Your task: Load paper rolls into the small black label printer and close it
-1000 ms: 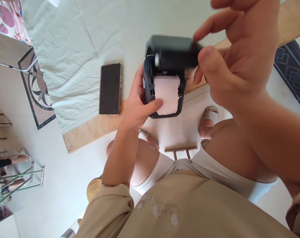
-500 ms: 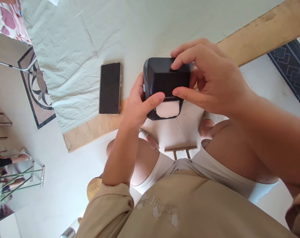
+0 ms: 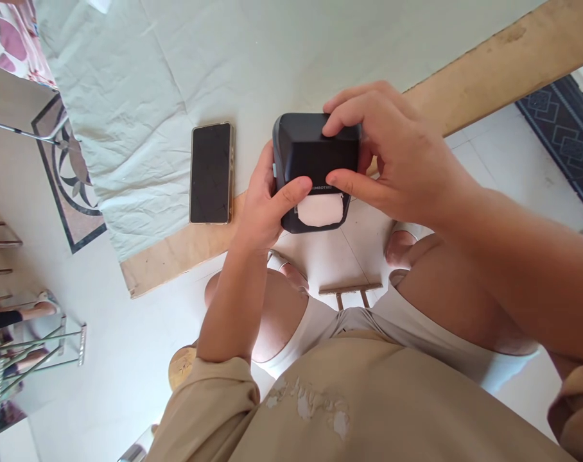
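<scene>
A black label printer [image 3: 301,154] is held up at the table's near edge, with a white label [image 3: 320,210] sticking out of its slot on the side towards me. My left hand [image 3: 267,199] grips its left side, thumb on the front by the printed lettering. On the right, my right hand [image 3: 382,147] clasps the printer too, fingertips on its top face and thumb near the slot. The printer's underside and some right-hand fingers are hidden. A smartphone [image 3: 211,173] in a clear case lies to the left, dark screen up.
A pale green cloth [image 3: 128,128] covers most of the wooden table [image 3: 176,256]. Below are my knees and a stool's wooden bar [image 3: 352,289]. Another person's leg [image 3: 36,311] shows by a metal-framed stool [image 3: 41,350] at far left. A dark patterned strip [image 3: 565,135] crosses the floor at right.
The printer and both hands have shifted slightly left in view. My grip on the printer looks much the same, and the label still sticks out.
</scene>
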Motion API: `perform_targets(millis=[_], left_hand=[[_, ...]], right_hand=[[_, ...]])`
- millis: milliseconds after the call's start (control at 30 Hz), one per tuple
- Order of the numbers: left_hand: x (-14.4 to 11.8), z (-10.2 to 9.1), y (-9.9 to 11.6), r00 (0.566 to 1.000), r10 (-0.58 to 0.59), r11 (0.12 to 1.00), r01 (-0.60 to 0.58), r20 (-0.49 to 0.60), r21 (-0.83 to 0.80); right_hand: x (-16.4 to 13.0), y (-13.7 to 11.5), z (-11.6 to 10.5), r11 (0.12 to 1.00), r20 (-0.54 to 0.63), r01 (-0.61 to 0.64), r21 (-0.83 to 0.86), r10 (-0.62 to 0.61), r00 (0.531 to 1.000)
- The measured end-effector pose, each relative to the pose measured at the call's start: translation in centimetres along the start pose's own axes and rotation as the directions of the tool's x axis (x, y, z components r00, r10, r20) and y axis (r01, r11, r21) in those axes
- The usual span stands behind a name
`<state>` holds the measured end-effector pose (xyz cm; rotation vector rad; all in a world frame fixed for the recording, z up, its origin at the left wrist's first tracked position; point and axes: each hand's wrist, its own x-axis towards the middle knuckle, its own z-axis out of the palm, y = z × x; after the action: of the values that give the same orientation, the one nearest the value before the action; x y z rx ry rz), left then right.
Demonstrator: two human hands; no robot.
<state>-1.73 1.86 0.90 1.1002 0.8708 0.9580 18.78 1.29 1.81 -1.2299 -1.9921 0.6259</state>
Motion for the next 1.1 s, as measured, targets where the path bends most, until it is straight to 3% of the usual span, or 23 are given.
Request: perform_targets(millis=[200,333,467,667,833,1100], left_hand=[[0.4,-0.4,-1.6,0.995,0.1,0.995,-0.1,-0.032,-0.005],[0.5,-0.7,-2.1,0.993,0.119,0.993,-0.119,0.005,0.022],[0.4,-0.6,-1.8,0.996,0.088,0.996,-0.088,-0.001,-0.001],[0.7,-0.4,-1.3,0.998,0.062,0.975,-0.063,-0.012,-0.213],[1.2,-0.6,-1.6,0.996,0.063,0.979,-0.075,-0.069,-0.187],[1.1,-0.8,-0.9,0.988,0.029,0.982,-0.056,-0.151,-0.179]], right_hand=[[-0.4,0.5,0.3,0.997,0.001,0.035,0.062,-0.035,0.999],[-0.6,0.6,0.3,0.997,-0.009,0.043,0.065,-0.043,0.999],[-0.8,0.4,0.5,0.998,-0.02,0.019,0.065,-0.018,1.0],[-0.8,0.5,0.8,0.998,-0.044,-0.005,0.07,0.008,0.999],[-0.8,0.5,0.6,1.0,-0.081,0.011,0.014,-0.01,0.997],[-1.0,0.0,0.5,0.997,-0.064,0.006,0.075,-0.002,0.998]])
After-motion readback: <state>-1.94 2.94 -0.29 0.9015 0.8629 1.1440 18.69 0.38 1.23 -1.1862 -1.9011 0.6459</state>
